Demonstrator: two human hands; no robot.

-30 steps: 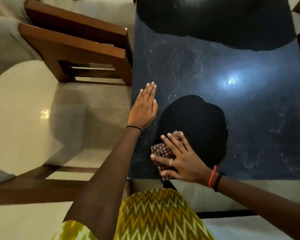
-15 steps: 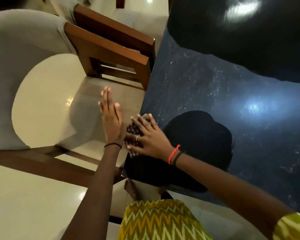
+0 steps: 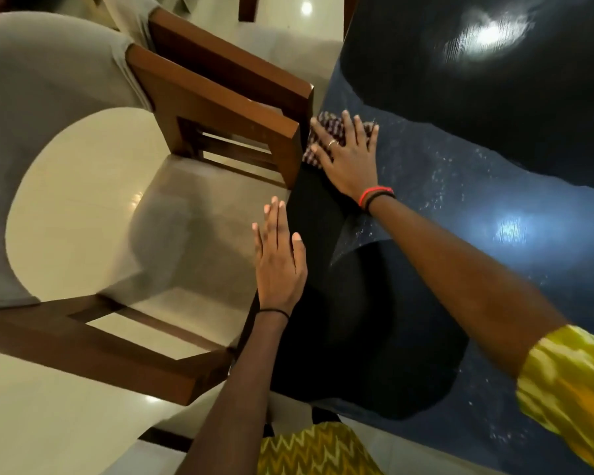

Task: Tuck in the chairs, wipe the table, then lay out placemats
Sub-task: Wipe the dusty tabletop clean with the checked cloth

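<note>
Desk (image 3: 460,186): dark, glossy, speckled top filling the right of the view, with lamp glare and a broad dark shadow across its near part.

Floor (image 3: 83,200): pale, shiny tile to the left of the desk.

Chairs: two wooden frames with grey upholstery stand side by side at the desk's left edge, the nearer (image 3: 220,108) in front of the farther (image 3: 234,66). The nearer one's front corner is just beside the desk edge. A third frame (image 3: 83,344) runs across the lower left.

Left hand (image 3: 278,265): flat, fingers straight and close together, holding nothing. It lies along the desk's left edge, thumb over the dark top, fingers over the floor. Whether it touches the edge cannot be told.

Right hand (image 3: 348,162): reached forward, palm down, fingers straight and spread, pressing on the cloth (image 3: 326,123).

Cloth: checked, bunched, lying on the desk at its left edge, just beside the nearer chair's corner. It sits under the fingers and shows beyond the fingertips and to their left; the palm rests on the desk behind it.

Wrist bands (image 3: 376,193): red and black, on the right wrist.
</note>
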